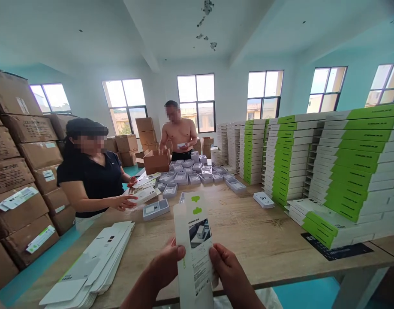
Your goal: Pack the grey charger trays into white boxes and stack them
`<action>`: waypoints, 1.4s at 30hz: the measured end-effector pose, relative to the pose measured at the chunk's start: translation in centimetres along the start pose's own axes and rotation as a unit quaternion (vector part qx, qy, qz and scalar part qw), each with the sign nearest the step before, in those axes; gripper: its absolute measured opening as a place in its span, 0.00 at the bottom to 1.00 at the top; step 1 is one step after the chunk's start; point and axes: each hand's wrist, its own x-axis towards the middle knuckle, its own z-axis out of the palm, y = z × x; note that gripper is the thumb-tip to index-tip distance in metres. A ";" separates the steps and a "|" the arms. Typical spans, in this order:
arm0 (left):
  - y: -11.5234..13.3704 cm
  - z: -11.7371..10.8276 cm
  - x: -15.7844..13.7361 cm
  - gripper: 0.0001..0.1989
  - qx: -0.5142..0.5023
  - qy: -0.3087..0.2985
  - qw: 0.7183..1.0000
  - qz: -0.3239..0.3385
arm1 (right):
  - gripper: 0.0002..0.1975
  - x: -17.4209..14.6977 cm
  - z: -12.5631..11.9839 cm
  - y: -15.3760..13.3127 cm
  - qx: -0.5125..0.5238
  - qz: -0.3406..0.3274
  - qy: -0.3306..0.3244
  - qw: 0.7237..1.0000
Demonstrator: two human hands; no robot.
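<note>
Between my hands, above the table's front edge, is a white and green printed carton (197,257) with a product picture on its face and a flap sticking up at the top. My left hand (164,264) grips its left edge, thumb on the front. My right hand (227,268) pinches the right edge, its fingers partly hidden behind the card. A pile of flat folded cartons (90,262) lies to the left on the table. Beyond the carton stands an open grey tray (156,209) with a white item inside.
Tall stacks of white and green boxes (354,163) line the table's (242,231) right side. Many grey trays (184,176) cover the far middle. One co-worker (90,171) handles a carton at left; another (179,133) stands behind a cardboard box (156,162). Brown cartons (23,171) rise at far left.
</note>
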 end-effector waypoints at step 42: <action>5.2 1.8 -3.4 0.12 0.647 -0.054 0.749 0.136 | 0.29 -0.7 -0.7 -9.7 -0.426 -0.210 -0.102 0.874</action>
